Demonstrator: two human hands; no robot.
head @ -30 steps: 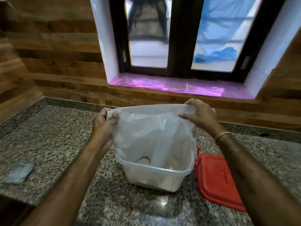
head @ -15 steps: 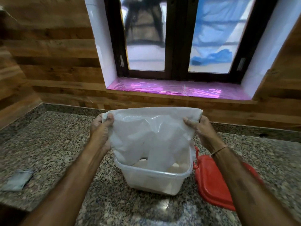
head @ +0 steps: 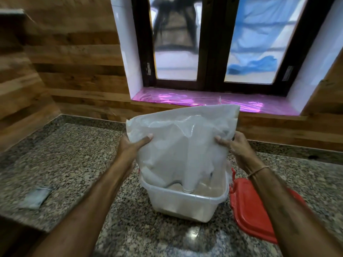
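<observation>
Under the clear plastic container spreads a speckled granite countertop, which runs off to the container's left, right and front. Behind the container rises a wood-panelled wall, and above and behind it sits a dark-framed window with a shiny pink film laid along its sill.

Directly above the container hangs a large translucent white plastic bag. It is tilted, its upper right corner higher than its left. Its lower end dips inside the container's open top, where a narrow fold of it reaches down close to the floor. The container itself stands upright on the counter, open, with something pale low inside; what that is cannot be made out.

Just to the container's right, touching or nearly touching its rim, a red lid lies flat on the granite.

The left hand grasps the bag's left edge above the container's left rim, thumb on the near face. The right hand grasps the bag's right edge above the container's right rim, fingers curled into the plastic; a thin bracelet circles that wrist.

Well to the container's left, a small grey packet lies flat on the counter.
</observation>
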